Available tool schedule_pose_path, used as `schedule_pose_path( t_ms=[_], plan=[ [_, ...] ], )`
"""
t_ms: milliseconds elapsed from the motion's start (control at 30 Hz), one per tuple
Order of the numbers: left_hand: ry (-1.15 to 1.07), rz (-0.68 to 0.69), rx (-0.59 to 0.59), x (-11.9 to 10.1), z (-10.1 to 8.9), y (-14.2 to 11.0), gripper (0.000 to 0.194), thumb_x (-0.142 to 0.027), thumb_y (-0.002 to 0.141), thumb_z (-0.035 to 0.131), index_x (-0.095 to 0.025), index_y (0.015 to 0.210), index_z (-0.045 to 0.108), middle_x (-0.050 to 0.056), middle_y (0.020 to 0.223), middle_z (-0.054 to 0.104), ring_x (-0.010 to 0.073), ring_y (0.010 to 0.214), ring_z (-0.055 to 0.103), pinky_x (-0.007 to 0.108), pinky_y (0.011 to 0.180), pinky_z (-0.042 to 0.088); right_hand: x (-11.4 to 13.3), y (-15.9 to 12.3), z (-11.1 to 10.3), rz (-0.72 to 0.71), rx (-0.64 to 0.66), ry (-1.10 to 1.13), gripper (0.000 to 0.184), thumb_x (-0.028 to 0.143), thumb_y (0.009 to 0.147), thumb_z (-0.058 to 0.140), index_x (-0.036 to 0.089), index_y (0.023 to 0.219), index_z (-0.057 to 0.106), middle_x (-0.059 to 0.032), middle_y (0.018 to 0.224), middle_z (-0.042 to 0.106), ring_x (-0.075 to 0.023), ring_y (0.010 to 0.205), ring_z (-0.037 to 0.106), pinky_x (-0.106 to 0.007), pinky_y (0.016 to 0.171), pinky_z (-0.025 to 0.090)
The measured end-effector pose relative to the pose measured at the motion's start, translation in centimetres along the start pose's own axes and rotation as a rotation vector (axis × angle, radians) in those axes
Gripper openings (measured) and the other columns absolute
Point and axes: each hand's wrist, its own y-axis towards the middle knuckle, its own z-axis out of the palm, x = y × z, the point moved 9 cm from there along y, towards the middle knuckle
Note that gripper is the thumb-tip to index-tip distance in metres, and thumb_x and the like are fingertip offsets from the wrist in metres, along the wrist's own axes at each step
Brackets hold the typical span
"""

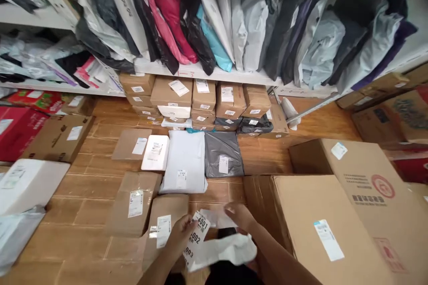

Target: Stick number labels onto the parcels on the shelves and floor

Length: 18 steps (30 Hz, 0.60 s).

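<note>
White label strip [196, 241] slanted forward-right, pinched in our left hand [180, 233]; our right hand [241, 217], near a carton [306, 218] edge, had an unclear grip.

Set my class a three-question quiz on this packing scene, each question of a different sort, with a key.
1. True or false: the left hand holds a label strip on which 4001 can be read.

2. On the floor, which item lies immediately left of the dark grey package?
A) a red box
B) the pale grey package
C) a pink bag

3. Fill in the blank: seen from the camera, the large cartons stand to the ____ of both hands.

Key: 1 true; 2 B; 3 right.
</note>
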Motion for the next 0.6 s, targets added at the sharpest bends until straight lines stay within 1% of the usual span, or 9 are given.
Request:
schedule_pose_path(
  t_ms=[33,100,167,200,333,433,500,533,600],
  plan=[
    [0.023,0.019,-0.011,1.3,-0.2,2.2,0.061,-0.073,0.051,0.070,-0.015,0.068,0.057,-0.001,0.054,0.059,0.0101,0.050,0.050,0.021,0.051,0.035,0.9,1.9,1.6,-0.054,0.061,0.111,0.023,0.032,0.086,0.055,0.021,0.085,0.075,-0.0052,0.085,0.075,-0.0184,0.079,0.069,-0.027,0.067,0.052],
    [0.053,0.064,-0.019,3.4,-0.2,6.3,0.063,-0.075,0.053,0.066,-0.015,0.072,0.059,0.000,0.058,0.060,0.0125,0.055,0.052,0.023,0.054,0.037,2.2,5.0,4.6,-0.145,0.163,0.314,0.028,0.043,0.083,0.058,0.020,0.085,0.075,-0.0034,0.080,0.074,-0.0170,0.071,0.067,-0.025,0.061,0.051],
    [0.100,0.114,-0.044,5.2,-0.3,10.0,0.061,-0.075,0.058,0.062,-0.016,0.073,0.060,0.000,0.060,0.060,0.0139,0.058,0.053,0.024,0.055,0.037,2.1,7.7,6.8,-0.188,0.179,0.471,0.033,0.050,0.073,0.068,0.019,0.082,0.075,-0.0025,0.076,0.072,-0.0161,0.068,0.064,-0.025,0.059,0.049],
    [0.146,0.140,-0.066,6.0,-0.4,11.8,0.059,-0.074,0.061,0.060,-0.016,0.072,0.059,0.000,0.060,0.059,0.0142,0.058,0.052,0.024,0.055,0.036,1.4,9.1,7.7,-0.190,0.155,0.538,0.036,0.052,0.069,0.070,0.018,0.080,0.074,-0.0027,0.075,0.072,-0.0157,0.067,0.062,-0.025,0.059,0.049],
    [0.385,0.221,-0.123,8.9,0.0,19.0,0.050,-0.069,0.068,0.052,-0.019,0.064,0.052,-0.001,0.058,0.054,0.0155,0.060,0.049,0.026,0.056,0.035,-4.4,14.1,10.5,-0.138,0.034,0.759,0.045,0.059,0.062,0.072,0.015,0.070,0.071,-0.0020,0.062,0.065,-0.0128,0.054,0.054,-0.026,0.053,0.044],
    [0.324,0.224,-0.034,11.1,1.8,24.3,0.050,-0.069,0.064,0.054,-0.019,0.068,0.054,-0.001,0.059,0.054,0.0160,0.059,0.050,0.026,0.056,0.037,-9.7,17.2,11.7,-0.114,-0.064,0.889,0.045,0.056,0.053,0.079,0.016,0.072,0.069,-0.0012,0.064,0.065,-0.0132,0.056,0.055,-0.027,0.056,0.046],
    [0.270,0.233,-0.011,12.3,2.7,26.9,0.052,-0.071,0.060,0.056,-0.019,0.068,0.054,-0.001,0.058,0.054,0.0159,0.058,0.049,0.026,0.056,0.038,-12.7,18.7,12.4,-0.094,-0.143,0.959,0.045,0.057,0.051,0.080,0.018,0.070,0.066,-0.0002,0.064,0.065,-0.0133,0.057,0.056,-0.028,0.060,0.046],
    [0.274,0.247,-0.043,12.8,2.7,27.8,0.053,-0.072,0.059,0.056,-0.019,0.063,0.052,-0.001,0.055,0.052,0.0154,0.056,0.048,0.026,0.055,0.037,-13.9,19.3,13.0,-0.079,-0.173,0.987,0.045,0.058,0.052,0.079,0.018,0.067,0.064,0.0006,0.062,0.063,-0.0129,0.056,0.056,-0.027,0.059,0.046],
    [0.325,0.263,-0.178,13.7,2.0,28.7,0.055,-0.075,0.060,0.052,-0.022,0.053,0.043,-0.003,0.048,0.045,0.0137,0.051,0.042,0.026,0.052,0.035,-15.5,20.0,14.5,-0.046,-0.212,1.032,0.046,0.061,0.054,0.076,0.019,0.064,0.061,0.0021,0.057,0.059,-0.0119,0.052,0.053,-0.027,0.054,0.045]
  ],
)
